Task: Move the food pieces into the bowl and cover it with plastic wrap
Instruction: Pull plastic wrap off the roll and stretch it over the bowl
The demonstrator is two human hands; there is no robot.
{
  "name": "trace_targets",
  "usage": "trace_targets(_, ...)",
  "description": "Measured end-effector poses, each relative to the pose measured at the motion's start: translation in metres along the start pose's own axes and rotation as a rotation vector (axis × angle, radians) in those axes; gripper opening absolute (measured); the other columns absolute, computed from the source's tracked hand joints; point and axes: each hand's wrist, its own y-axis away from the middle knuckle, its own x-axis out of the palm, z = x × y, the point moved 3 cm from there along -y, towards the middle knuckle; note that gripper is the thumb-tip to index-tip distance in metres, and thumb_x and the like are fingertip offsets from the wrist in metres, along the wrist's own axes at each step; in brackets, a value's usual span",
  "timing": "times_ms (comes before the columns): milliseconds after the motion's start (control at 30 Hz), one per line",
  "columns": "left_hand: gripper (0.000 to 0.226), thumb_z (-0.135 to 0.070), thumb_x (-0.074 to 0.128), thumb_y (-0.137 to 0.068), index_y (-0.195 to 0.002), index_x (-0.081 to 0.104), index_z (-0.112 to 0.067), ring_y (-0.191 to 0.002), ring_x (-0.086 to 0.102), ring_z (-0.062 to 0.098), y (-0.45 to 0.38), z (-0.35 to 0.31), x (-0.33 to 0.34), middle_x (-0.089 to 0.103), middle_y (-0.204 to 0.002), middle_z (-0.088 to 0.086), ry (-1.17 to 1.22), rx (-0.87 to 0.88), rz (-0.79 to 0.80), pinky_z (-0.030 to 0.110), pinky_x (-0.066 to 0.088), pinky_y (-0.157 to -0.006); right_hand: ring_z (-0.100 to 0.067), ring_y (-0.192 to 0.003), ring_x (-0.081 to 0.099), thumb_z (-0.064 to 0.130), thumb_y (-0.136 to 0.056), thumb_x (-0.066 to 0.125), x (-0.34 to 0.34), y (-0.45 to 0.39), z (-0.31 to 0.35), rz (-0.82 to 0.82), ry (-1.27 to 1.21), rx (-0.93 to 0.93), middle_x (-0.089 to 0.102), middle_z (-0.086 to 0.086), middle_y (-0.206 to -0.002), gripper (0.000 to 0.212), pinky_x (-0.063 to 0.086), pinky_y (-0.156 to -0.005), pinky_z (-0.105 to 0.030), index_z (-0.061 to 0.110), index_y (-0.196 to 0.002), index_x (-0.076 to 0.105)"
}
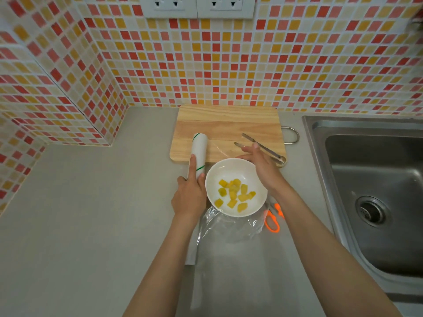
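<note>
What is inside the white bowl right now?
The white bowl holds yellow food pieces, spread loosely over its bottom. Some overlap, so an exact count is hidden.

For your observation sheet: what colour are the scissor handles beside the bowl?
Bright orange; the scissors show only in the head view, right of the white bowl.

Soft, even overhead light, slightly dim, falls on the counter (80, 202); faint shadows lie under the arms. Glare glints off the plastic wrap (229, 225) and sink (370, 179). Wide-angle distortion bends the tiled wall (229, 65) at the edges; focus softens there.
</note>
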Motion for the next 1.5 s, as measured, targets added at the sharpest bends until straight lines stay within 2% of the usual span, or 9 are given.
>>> trace_targets(233, 0.052, -0.053, 0.018, -0.096, -0.144, -0.001, -0.052, -0.062, 0.036, 0.015, 0.001, 0.001, 0.001, 0.041, -0.092, 0.005, 0.015, -0.006, -0.008, 0.035, 0.033, -0.067, -0.023, -0.111, 0.06, 0.06, -0.092, 0.024, 0.0, -0.013, -0.007, 0.031, -0.149, 0.197, 0.063, -0.009, -0.122, 0.06, 0.044, -0.103, -0.044, 0.016, -0.109, 0.062)
trace_targets(467, 0.052, -0.052, 0.019, -0.096, -0.145, 0.0, -0.051, -0.068, 0.039, 0.019, 0.005, 0.003, 0.002, 0.041, -0.093, 0.004, 0.026, 0.012, -0.011, 0.034, 0.033, -0.068, -0.019, -0.099, 0.061, 0.06, -0.093, 0.015, -0.001, -0.003, -0.039, 0.046, -0.489, 0.233, 0.057, -0.006, -0.126, 0.069, 0.05, -0.078, -0.033, 0.015, -0.123, 0.056)
trace_targets(633, 0.053, -0.053, 0.019, -0.096, -0.145, -0.001, -0.051, -0.072, 0.04, 0.021, 0.004, 0.003, 0.001, 0.042, -0.092, 0.004, 0.033, 0.019, -0.004, 0.034, 0.033, -0.07, -0.025, -0.071, 0.066, 0.047, -0.098, 0.023, -0.019, 0.004, -0.03, -0.436, -0.481, 0.144, 0.067, -0.021, -0.085, 0.064, 0.054, -0.074, -0.039, -0.005, -0.108, 0.06)
trace_targets(700, 0.053, -0.053, 0.02, -0.096, -0.145, -0.001, -0.051, -0.073, 0.041, 0.022, 0.005, 0.003, 0.001, 0.042, -0.093, 0.004, 0.041, 0.017, -0.009, 0.034, 0.033, -0.07, -0.028, -0.077, 0.067, 0.046, -0.098, 0.021, -0.03, 0.021, -0.023, -0.631, -0.498, 0.035, 0.068, -0.025, -0.089, 0.063, 0.054, -0.081, -0.042, -0.001, -0.104, 0.062)
trace_targets(800, 0.053, -0.053, 0.02, -0.096, -0.145, -0.001, -0.051, -0.074, 0.042, 0.023, 0.006, 0.003, 0.003, 0.043, -0.094, 0.004, 0.059, 0.016, -0.025, 0.035, 0.033, -0.07, -0.018, -0.105, 0.064, 0.052, -0.094, 0.016, -0.016, 0.063, -0.015, -0.726, -0.521, -0.146, 0.066, -0.016, -0.113, 0.064, 0.047, -0.095, -0.027, 0.009, -0.121, 0.056)
trace_targets(933, 0.053, -0.052, 0.02, -0.096, -0.145, 0.0, -0.051, -0.074, 0.042, 0.022, 0.008, 0.003, 0.003, 0.042, -0.095, 0.004, 0.051, 0.014, -0.047, 0.035, 0.033, -0.069, -0.018, -0.131, 0.045, 0.045, -0.098, 0.012, 0.026, 0.082, -0.019, -0.676, -0.677, -0.125, 0.047, -0.011, -0.14, 0.056, 0.036, -0.109, -0.035, 0.016, -0.14, 0.034)
trace_targets(1267, 0.053, -0.053, 0.019, -0.096, -0.145, -0.001, -0.051, -0.072, 0.042, 0.022, 0.009, 0.005, 0.004, 0.04, -0.095, 0.004, 0.061, -0.005, -0.064, 0.034, 0.032, -0.069, -0.022, -0.127, 0.047, 0.053, -0.093, 0.019, 0.04, 0.059, -0.04, -0.513, -0.683, 0.107, 0.046, 0.0, -0.141, 0.054, 0.045, -0.099, -0.038, 0.031, -0.14, 0.034)
trace_targets(1400, 0.054, -0.053, 0.021, -0.096, -0.145, -0.001, -0.052, -0.071, 0.043, 0.024, 0.006, 0.004, 0.004, 0.042, -0.097, 0.006, 0.087, -0.013, -0.044, 0.034, 0.033, -0.07, -0.016, -0.144, 0.021, 0.063, -0.081, 0.037, 0.016, 0.064, -0.03, -0.342, -0.274, -0.105, 0.019, 0.0, -0.158, 0.078, 0.024, -0.118, -0.041, 0.027, -0.147, 0.015)
trace_targets(1500, 0.054, -0.053, 0.021, -0.096, -0.145, -0.001, -0.051, -0.074, 0.043, 0.024, 0.005, 0.004, 0.003, 0.043, -0.095, 0.006, 0.082, -0.017, -0.035, 0.034, 0.033, -0.07, -0.005, -0.143, -0.011, 0.079, -0.056, 0.059, 0.004, 0.057, -0.009, -0.016, 0.364, -0.219, -0.009, 0.013, -0.157, 0.125, -0.001, -0.118, -0.035, 0.028, -0.147, -0.009)
